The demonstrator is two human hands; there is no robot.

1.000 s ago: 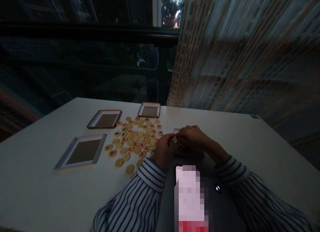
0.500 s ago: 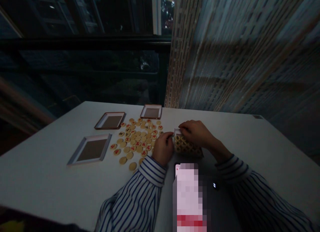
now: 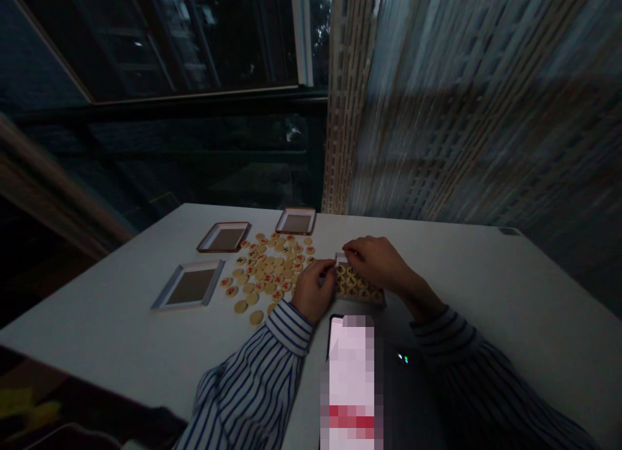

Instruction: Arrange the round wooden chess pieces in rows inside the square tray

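Many round wooden game pieces (image 3: 272, 272) with red and black marks lie spread on a white table (image 3: 486, 294). To their right stands a shallow tray (image 3: 358, 286) filled with several such pieces. My left hand (image 3: 313, 289) rests curled at the tray's left edge, fingers pinched together. My right hand (image 3: 376, 261) lies over the tray's far end, fingers bent down onto it. What either hand grips is too dim to make out. Both arms wear blue-striped sleeves.
Three empty shallow trays sit around the pieces: one at front left (image 3: 190, 286), one behind it (image 3: 224, 236), one at the back (image 3: 296, 221). A lit phone (image 3: 350, 372) lies near me between my arms. A patterned curtain (image 3: 461, 100) hangs behind the table.
The view has swung up and to the left. My hands stay at the filled tray; the right hand has shifted slightly toward its far end.
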